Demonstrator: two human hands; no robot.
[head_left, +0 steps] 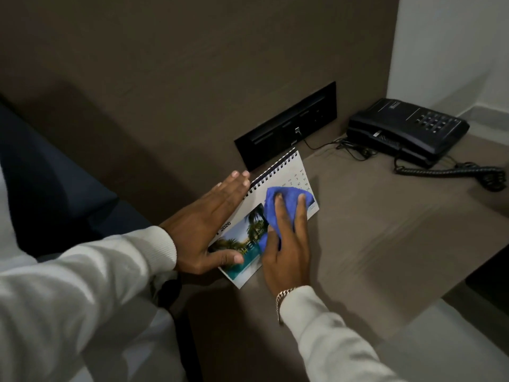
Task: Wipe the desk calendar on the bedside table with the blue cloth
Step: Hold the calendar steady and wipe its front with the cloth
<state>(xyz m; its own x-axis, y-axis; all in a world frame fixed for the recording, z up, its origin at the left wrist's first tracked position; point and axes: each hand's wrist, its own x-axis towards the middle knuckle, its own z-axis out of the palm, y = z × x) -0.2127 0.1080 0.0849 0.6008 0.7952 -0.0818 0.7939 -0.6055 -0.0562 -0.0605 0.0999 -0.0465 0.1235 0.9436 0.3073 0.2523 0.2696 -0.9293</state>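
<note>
A spiral-bound desk calendar (pixel 286 175) with a palm-tree photo and a date grid stands on the brown bedside table (pixel 385 230), its front face tilted toward me. My left hand (pixel 205 230) lies flat against its left side, the thumb curled over the photo, steadying it. My right hand (pixel 289 244) presses a crumpled blue cloth (pixel 275 199) against the calendar's front, fingers spread over the cloth. Part of the date grid is hidden under the cloth.
A black telephone (pixel 407 130) with a coiled cord (pixel 454 172) sits at the table's back right. A black socket panel (pixel 286 125) is set in the brown wall behind the calendar, a cable plugged in. A dark blue bed edge (pixel 55 188) lies left.
</note>
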